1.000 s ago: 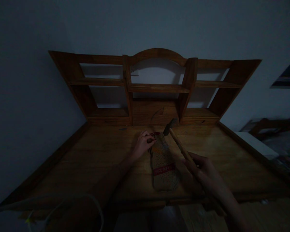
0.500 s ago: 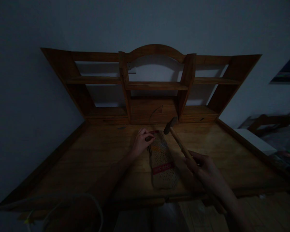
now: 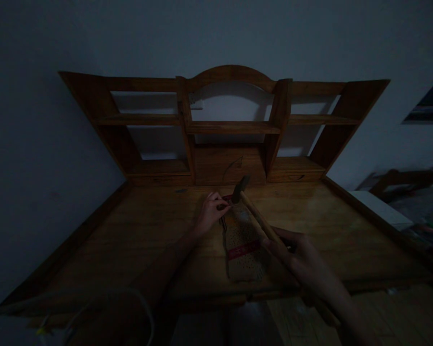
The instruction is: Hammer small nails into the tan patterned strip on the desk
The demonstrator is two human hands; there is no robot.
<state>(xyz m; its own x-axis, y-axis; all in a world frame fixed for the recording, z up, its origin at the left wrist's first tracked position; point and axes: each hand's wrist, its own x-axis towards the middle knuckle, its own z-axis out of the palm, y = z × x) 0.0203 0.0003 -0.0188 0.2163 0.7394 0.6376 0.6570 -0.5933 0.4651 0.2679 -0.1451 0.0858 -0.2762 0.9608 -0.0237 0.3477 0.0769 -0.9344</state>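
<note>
My right hand [image 3: 292, 250] is wrapped round the wooden handle of a hammer [image 3: 258, 216]. The hammer's dark metal head is over the far end of a tan, dotted slab [image 3: 242, 269] with a red printed band, lying lengthwise on the desk; its exact kind I cannot make out. At that far end, my left hand [image 3: 213, 210] pinches thumb against forefinger beside the hammer head. Whatever is between those fingertips is too small and dark to name. The dim light hides whether the hammer head touches anything.
The wooden desk [image 3: 147, 230] carries a shelf unit [image 3: 234, 127] along its back, against the wall. A pale cable [image 3: 144, 302] loops at the lower left. To the right are a white surface [image 3: 378, 209] and a wooden chair back [image 3: 411, 178].
My right hand has swung the hammer head left and slightly down, from the slab's right side to close by my left fingertips. My left hand and the slab stay in place.
</note>
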